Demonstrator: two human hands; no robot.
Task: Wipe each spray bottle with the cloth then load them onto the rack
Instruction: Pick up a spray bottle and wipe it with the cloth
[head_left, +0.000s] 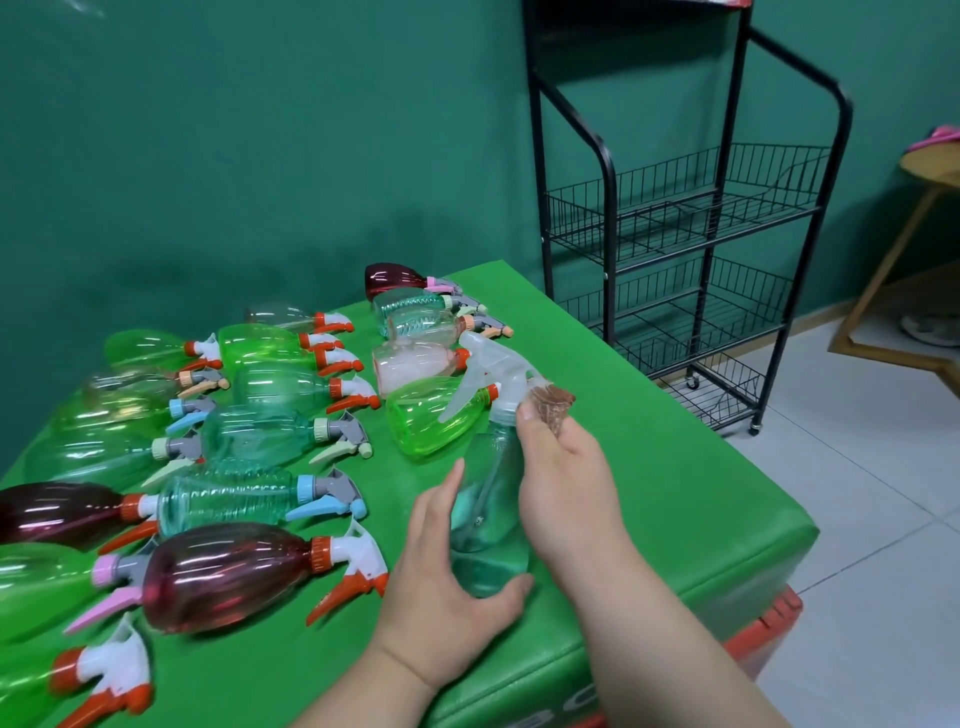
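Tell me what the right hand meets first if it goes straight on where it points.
Probably the sprayer head of the bottle held by the left hand: the right hand, pinching the cloth, sits at its neck. Depth is unclear.

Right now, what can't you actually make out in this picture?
All in the head view.
Brown cloth: mostly hidden under the right hand.
Teal spray bottle: right side behind the right hand, base behind the left hand.
Dark red bottle at the left edge: cut off by the frame.
Black rack: top cut off by the upper edge.
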